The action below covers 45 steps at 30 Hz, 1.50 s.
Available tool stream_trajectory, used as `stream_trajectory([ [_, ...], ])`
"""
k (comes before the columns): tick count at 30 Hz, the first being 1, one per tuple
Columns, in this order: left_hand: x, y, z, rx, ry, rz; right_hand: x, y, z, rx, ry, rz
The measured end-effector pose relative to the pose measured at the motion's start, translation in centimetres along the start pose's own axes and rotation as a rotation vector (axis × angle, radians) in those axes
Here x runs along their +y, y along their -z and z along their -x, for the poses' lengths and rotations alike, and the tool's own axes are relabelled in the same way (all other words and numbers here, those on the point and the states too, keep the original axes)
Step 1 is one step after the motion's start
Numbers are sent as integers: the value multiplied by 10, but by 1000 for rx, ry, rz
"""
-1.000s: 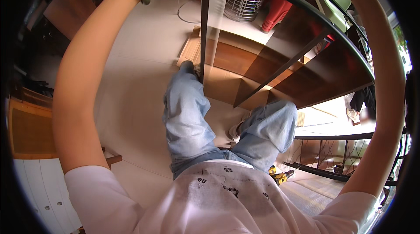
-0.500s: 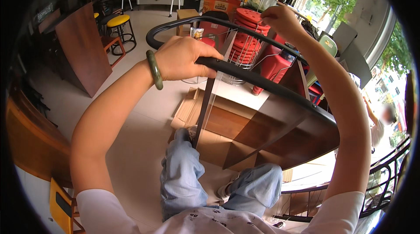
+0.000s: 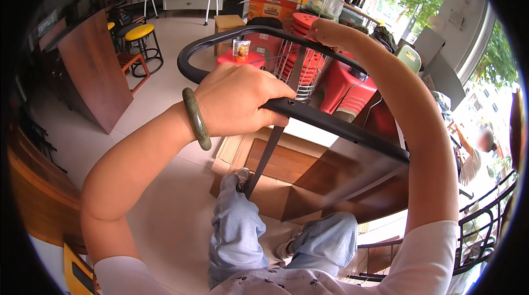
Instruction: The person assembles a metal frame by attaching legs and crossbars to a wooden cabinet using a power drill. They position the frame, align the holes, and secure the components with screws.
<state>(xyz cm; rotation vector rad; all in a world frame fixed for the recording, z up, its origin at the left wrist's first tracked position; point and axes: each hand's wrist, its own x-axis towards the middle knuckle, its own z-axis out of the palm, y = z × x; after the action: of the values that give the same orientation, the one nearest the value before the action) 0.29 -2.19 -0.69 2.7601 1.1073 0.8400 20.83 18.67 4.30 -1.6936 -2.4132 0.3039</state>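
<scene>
While the left hand [image 3: 237, 99] I guide grasps the near side of the black tubular frame [image 3: 341, 128], the right hand [image 3: 336, 37] sits at its far side; from my remote post I cannot tell whether those fingers are closed. The frame is near, above cardboard [image 3: 234, 153], a yellow-topped stool [image 3: 139, 32] far left.

nothing legible — prints [image 3: 314, 282] on pale shirt [image 3: 284, 276] and orange package [image 3: 258, 7] too small.
</scene>
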Motion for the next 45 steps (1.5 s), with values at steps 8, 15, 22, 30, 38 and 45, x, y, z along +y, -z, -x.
stream_trajectory([
  [8, -5, 3, -3, -51, 63, 35, -3, -5, 8, 78, 32, -167],
  [15, 1, 7, -1, -95, 159, 73, -6, -7, 8, 109, 75, -7],
  [22, -1, 6, 3, -47, 134, 79, -9, -1, 12, 35, 95, -41],
  [30, 4, 2, 3, -33, 100, 41, 13, 2, 4, 108, 468, 233],
  [38, 5, 7, 2, -94, 157, 39, -30, 11, 36, 240, 367, 561],
  [45, 3, 6, 4, -75, 143, 28, -37, 6, 34, 223, 502, 856],
])
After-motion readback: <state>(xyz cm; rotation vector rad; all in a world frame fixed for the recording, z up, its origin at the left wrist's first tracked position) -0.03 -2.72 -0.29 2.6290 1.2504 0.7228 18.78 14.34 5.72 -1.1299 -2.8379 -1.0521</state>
